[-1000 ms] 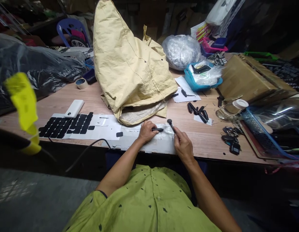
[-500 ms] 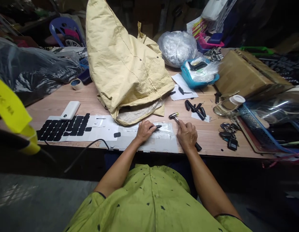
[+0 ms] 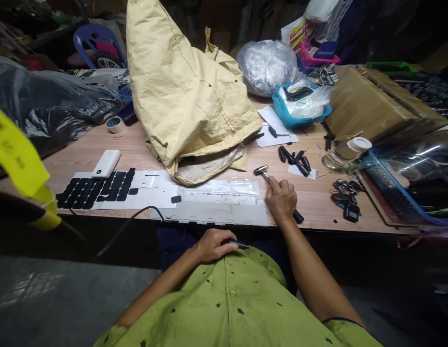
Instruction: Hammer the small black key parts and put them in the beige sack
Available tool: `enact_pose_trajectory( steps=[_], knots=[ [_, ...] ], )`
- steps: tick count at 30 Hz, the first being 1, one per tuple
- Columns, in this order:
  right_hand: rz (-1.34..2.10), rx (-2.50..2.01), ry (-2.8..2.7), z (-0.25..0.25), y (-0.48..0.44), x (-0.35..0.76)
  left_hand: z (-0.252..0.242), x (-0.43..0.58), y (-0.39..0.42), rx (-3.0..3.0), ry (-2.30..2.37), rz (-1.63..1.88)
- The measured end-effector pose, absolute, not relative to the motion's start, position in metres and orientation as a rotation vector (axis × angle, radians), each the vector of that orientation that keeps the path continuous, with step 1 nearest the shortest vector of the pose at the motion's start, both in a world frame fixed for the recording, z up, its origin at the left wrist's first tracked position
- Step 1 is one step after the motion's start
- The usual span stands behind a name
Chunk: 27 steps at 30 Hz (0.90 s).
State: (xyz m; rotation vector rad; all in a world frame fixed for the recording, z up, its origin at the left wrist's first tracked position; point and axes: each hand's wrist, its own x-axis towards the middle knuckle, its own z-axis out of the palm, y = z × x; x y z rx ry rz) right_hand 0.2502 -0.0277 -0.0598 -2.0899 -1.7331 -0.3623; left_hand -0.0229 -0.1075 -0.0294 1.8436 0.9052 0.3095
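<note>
My left hand [image 3: 215, 246] is drawn back in front of my shirt, below the table edge, pinching a small dark slender piece [image 3: 238, 244] whose kind I cannot make out. On the table, my right hand [image 3: 281, 198] is closed over the handle of a small hammer [image 3: 261, 170]. The hammer's metal head with a yellowish face points away from me, and its black grip end shows by the wrist. Left of that hand lies a grey-white plastic-covered board [image 3: 216, 207]. A single black rounded patch [image 3: 176, 199] rests at the board's left edge.
Rows of black patches [image 3: 115, 185] lie on white paper at left, with a white power bank [image 3: 106, 164]. Behind stands a large tan sack [image 3: 195, 96]. To the right are black pieces [image 3: 295, 159], keys [image 3: 345, 197], a blue basket [image 3: 393, 193] and a cardboard box [image 3: 364, 106].
My left hand has moved off the board towards my body, carrying the dark slender piece. My right hand stays on the hammer, nearly in the same place.
</note>
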Motion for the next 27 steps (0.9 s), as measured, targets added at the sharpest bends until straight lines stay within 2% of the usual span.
enact_pose_trajectory(
  steps=[6, 11, 14, 18, 20, 23, 25, 27],
  knots=[
    [-0.367, -2.113, -1.722, -0.058, -0.027, 0.249, -0.077, -0.021, -0.106, 1.794, 1.277, -0.098],
    [-0.413, -2.108, -1.722, -0.058, -0.027, 0.247, -0.078, -0.022, -0.099, 1.887, 1.158, -0.31],
    [-0.421, -2.104, -1.724, -0.059, -0.028, 0.248, -0.053, -0.021, -0.092, 1.905, 0.94, -0.194],
    [-0.417, -2.084, -1.73, -0.061, -0.028, 0.25, -0.01, -0.01, -0.05, 1.795, 0.832, 0.19],
    [-0.418, -2.08, -1.73, -0.061, -0.028, 0.25, 0.004, -0.005, -0.014, 1.757, 1.106, 0.413],
    [-0.414, -2.083, -1.734, -0.061, -0.028, 0.249, 0.011, -0.008, 0.042, 1.649, 1.855, 0.66],
    [-0.4, -2.085, -1.743, -0.06, -0.028, 0.248, 0.011, -0.015, 0.071, 1.497, 2.216, 0.692],
    [-0.381, -2.087, -1.748, -0.059, -0.028, 0.247, 0.01, -0.023, 0.091, 1.344, 2.37, 0.665]
  ],
)
